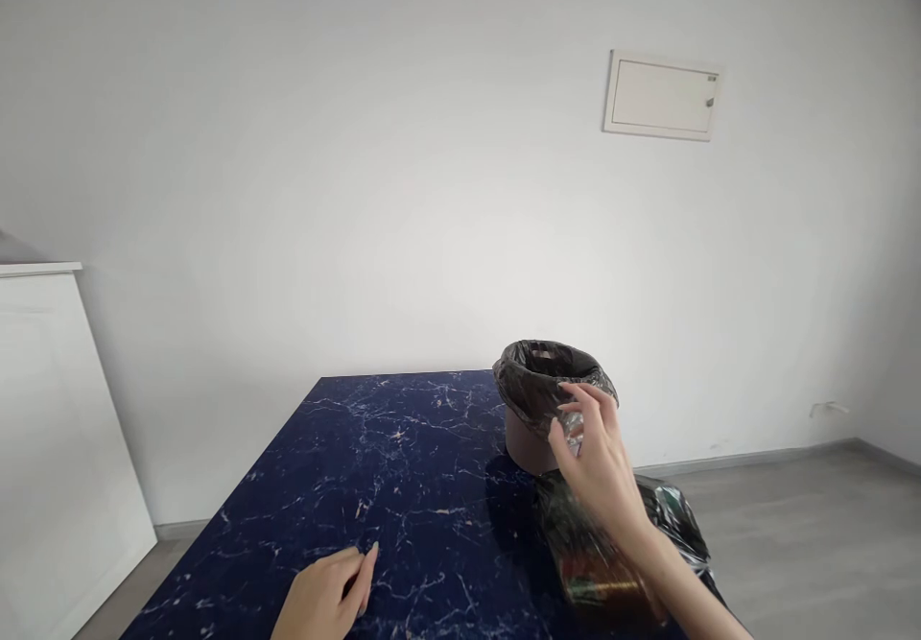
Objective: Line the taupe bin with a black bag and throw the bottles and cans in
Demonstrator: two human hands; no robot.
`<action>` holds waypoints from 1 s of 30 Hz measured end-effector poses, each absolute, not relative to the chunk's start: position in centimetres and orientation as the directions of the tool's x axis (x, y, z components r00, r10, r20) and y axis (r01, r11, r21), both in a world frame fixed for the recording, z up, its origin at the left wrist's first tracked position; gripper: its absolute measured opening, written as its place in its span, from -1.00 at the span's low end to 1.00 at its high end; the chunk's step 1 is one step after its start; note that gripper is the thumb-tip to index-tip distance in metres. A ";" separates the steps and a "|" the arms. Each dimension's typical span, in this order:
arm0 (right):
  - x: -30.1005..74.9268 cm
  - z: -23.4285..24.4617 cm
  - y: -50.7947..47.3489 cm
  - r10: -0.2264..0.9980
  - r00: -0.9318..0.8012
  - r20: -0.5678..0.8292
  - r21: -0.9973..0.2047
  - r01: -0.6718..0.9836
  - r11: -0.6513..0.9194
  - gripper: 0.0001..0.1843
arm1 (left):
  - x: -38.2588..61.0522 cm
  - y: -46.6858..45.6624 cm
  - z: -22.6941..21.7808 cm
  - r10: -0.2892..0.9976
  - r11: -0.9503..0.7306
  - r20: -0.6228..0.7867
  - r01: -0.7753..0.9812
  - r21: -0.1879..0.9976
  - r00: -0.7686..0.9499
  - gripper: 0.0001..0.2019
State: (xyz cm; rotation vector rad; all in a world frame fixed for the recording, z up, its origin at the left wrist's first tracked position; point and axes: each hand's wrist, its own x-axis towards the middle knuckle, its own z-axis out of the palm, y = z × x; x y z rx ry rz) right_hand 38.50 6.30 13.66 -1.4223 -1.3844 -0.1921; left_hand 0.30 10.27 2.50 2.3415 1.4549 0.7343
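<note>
At the table's far right stands a small brown bin [528,446], lined with a black plastic bag [519,389] folded over its rim. My right hand [596,458] is raised in front of the bin, thumb and fingers apart, with no held thing visible. From this angle I cannot tell whether its fingertips touch the liner. Below my right wrist lies a shiny, dark plastic bundle [597,568], partly covered by my forearm; reddish-brown shows through it. My left hand [323,594] rests low over the near part of the table, its fingers curled in and nothing seen in them.
The dark blue, white-veined tabletop [403,458] reaches back to a pale wall [360,189]. A white cabinet [64,448] stands at the left. High on the wall is a closed panel [663,95]. Grey floor [806,534] lies to the right.
</note>
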 end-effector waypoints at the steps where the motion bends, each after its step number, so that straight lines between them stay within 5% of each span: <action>1: 39.2 13.9 6.7 0.603 0.320 0.731 -0.549 0.800 0.241 -0.48 | 0.3 10.3 2.4 0.891 -0.454 0.270 0.748 0.485 0.365 -0.37; 12: 42.5 13.7 8.6 0.671 0.361 0.647 -0.529 0.847 0.054 -0.42 | -0.4 11.1 0.8 0.864 -0.491 0.334 0.777 0.394 0.377 -0.50; 19: 49.2 8.8 5.1 0.666 0.530 0.525 -0.594 0.789 -0.159 -0.24 | -0.3 11.0 0.9 0.859 -0.505 0.323 0.759 0.411 0.396 -0.50; 25: 54.5 3.5 0.1 0.927 0.325 0.185 -0.761 0.645 -0.074 -0.20 | 0.0 10.8 0.8 0.847 -0.518 0.343 0.776 0.360 0.406 -0.52; 30: 52.4 1.0 -2.4 0.923 0.319 0.213 -0.749 0.660 -0.056 -0.12 | 0.4 10.5 0.8 0.842 -0.525 0.342 0.779 0.342 0.417 -0.52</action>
